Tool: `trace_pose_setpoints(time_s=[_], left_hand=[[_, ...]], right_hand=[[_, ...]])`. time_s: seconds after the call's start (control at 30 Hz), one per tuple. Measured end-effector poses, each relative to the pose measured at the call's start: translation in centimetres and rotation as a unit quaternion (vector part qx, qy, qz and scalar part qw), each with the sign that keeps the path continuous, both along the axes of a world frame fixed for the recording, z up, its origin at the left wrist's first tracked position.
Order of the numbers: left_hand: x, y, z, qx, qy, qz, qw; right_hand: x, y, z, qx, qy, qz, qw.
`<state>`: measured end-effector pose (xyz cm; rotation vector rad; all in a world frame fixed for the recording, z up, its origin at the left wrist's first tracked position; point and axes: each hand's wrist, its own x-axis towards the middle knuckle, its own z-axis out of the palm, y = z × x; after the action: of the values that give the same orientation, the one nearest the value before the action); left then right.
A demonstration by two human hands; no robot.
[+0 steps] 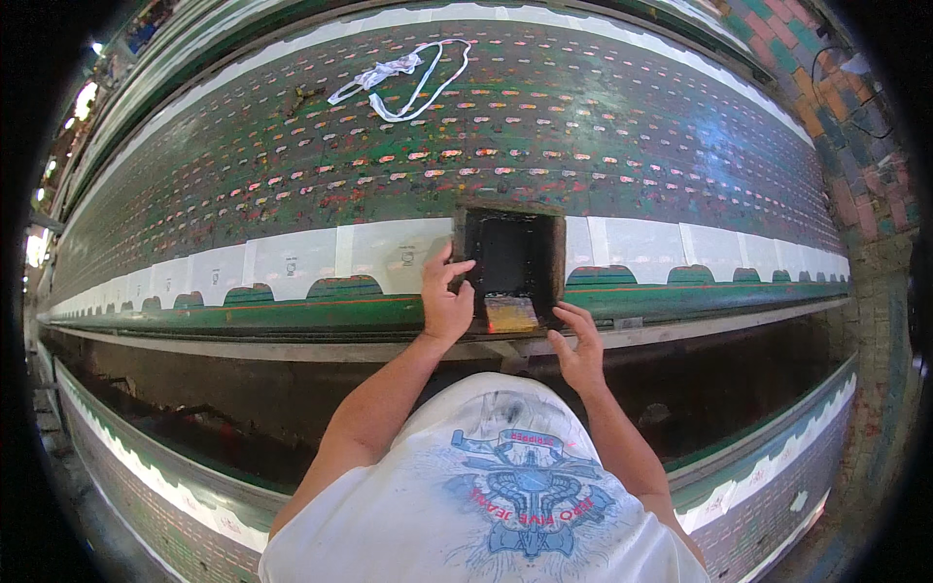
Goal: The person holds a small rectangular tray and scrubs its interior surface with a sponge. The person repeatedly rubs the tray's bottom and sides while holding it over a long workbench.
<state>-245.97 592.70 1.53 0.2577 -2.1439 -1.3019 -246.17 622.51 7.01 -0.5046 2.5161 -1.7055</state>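
Note:
A screen-printing frame (558, 251) with a dark mesh (504, 251) lies across a row of white fabric pieces (397, 255) at the near edge of a long green table. Both of my hands are at this frame. My left hand (448, 295) touches its left side, fingers spread, with the index finger reaching over the rim. At its near right corner is my right hand (581, 346), thumb and fingertips against the edge. A squeegee or block with yellow and red ink (512, 314) rests inside the near end. Small printed figures show on the pieces left of the frame.
A tangled white cloth strip (408, 73) lies on the ink-stained tabletop (525, 138). A rail (350, 350) runs along the table's near edge. Behind me stands another long table (765, 495) with white pieces. Brick paving (860, 189) lies at the right.

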Motion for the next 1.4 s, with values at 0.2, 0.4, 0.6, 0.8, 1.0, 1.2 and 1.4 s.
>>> trace_pose_setpoints(time_s=[0.2, 0.4, 0.6, 0.8, 1.0, 1.2, 1.4], left_hand=[[-2.7, 6.3, -1.6, 0.100, -0.037, 0.013, 0.994], [-3.3, 6.8, -3.1, 0.149, -0.068, 0.005, 0.986], [-3.4, 6.6, -3.8, 0.202, -0.081, 0.006, 0.976], [-3.6, 7.0, -3.8, 0.217, -0.072, 0.010, 0.973], [-3.4, 7.1, -2.5, 0.113, -0.096, 0.012, 0.989], [-3.4, 7.1, -0.4, -0.035, -0.131, 0.006, 0.991], [-3.3, 5.7, 1.9, -0.211, -0.163, -0.030, 0.963]], right_hand=[[-3.0, 7.1, 0.3, 0.060, 0.071, 0.011, 0.996], [-5.1, 7.8, 2.1, 0.098, 0.152, 0.127, 0.975], [-6.7, 4.3, 3.5, 0.154, 0.219, 0.247, 0.932], [-8.6, 2.0, 3.7, 0.258, 0.248, 0.311, 0.880], [-14.3, 1.1, 4.8, 0.276, 0.165, 0.370, 0.872], [-21.4, -3.0, 4.1, 0.296, 0.211, 0.284, 0.887], [-18.9, -2.9, 3.0, 0.283, 0.254, 0.249, 0.891]])
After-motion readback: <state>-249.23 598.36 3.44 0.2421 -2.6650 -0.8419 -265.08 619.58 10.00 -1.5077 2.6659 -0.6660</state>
